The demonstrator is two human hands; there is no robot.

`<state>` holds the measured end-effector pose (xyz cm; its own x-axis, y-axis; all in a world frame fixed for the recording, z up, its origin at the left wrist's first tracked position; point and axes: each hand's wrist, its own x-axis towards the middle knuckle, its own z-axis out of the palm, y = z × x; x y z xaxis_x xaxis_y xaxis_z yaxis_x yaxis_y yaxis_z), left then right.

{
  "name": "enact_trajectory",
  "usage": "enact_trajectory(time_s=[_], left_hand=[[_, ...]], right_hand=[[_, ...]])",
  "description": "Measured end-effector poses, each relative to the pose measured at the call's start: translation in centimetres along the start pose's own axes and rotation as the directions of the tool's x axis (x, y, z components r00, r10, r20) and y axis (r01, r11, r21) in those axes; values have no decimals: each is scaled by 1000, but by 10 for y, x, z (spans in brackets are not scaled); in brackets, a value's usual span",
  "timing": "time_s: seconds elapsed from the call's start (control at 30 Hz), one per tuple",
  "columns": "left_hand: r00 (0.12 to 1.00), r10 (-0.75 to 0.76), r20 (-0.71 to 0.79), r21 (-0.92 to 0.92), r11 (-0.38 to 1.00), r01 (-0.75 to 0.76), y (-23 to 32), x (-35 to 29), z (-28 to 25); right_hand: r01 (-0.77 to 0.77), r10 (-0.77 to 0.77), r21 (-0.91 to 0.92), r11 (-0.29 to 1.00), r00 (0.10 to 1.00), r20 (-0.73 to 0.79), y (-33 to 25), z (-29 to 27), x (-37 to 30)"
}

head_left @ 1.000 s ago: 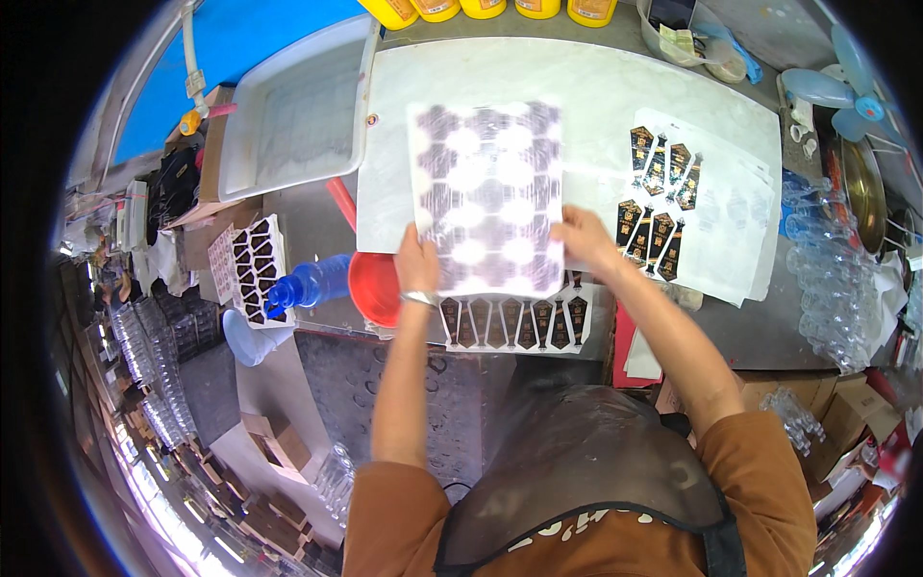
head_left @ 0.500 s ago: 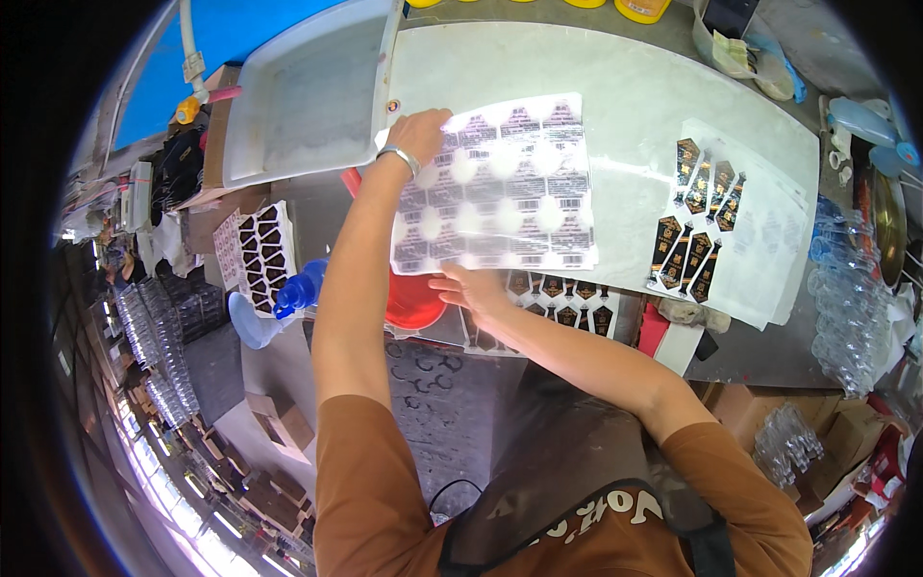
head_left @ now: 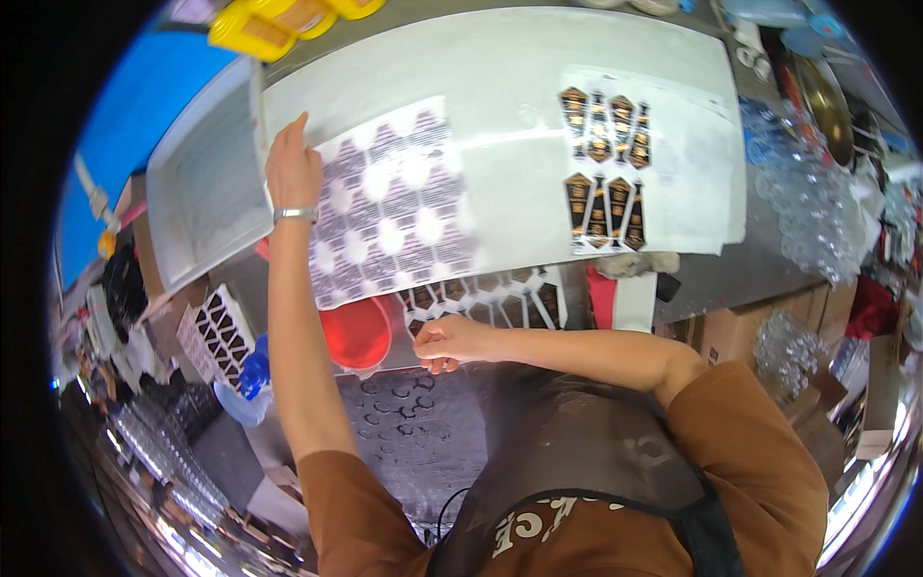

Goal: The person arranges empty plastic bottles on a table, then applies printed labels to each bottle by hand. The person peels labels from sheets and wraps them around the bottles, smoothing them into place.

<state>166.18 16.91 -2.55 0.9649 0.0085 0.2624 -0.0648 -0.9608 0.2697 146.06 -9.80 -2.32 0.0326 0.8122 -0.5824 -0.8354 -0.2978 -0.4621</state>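
- Done: printed sheet (head_left: pixel 394 207) lies over the white board (head_left: pixel 514 96), print showing; what's left, can't tell.
- My left hand (head_left: pixel 293 168): fingers stretched, close together, just beside the sheet's upper-left corner; can't tell if pinching it.
- My right hand (head_left: pixel 450 343): fingers curled narrow, apart from the sheet, near its lower edge; contents, can't tell.

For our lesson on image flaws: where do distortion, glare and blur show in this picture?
In the head view, the fisheye lens bows the far edge of the white board and leaves the corners black; also in the head view, a pale glare streak crosses that board, and print on the label sheet smears; at the head view's lower-left rim, light burns out to white.
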Motion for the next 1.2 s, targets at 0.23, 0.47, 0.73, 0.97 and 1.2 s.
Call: enact_trajectory(time_s=[0.23,0.47,0.73,0.97,1.2], left_hand=[[843,-306,443,-488,706,513,201,-96,15],[618,-276,736,-499,396,771,300,-181,38],[640,-324,696,-503,416,758,323,-188,45],[687,-358,633,-470,527,708,349,-186,48],[678,-409,610,-520,439,733,380,-166,31]], right_hand=[[397,-430,-177,901,762,-483,-14,-83,-195],[206,-409,-416,886,-76,-909,53,-225,-373],[244,-174,-132,961,161,-971,101,-243,-380],[275,-188,-132,952,188,-964,100,-254,-378],[277,-191,-116,954,259,-947,88,-257,-368]])
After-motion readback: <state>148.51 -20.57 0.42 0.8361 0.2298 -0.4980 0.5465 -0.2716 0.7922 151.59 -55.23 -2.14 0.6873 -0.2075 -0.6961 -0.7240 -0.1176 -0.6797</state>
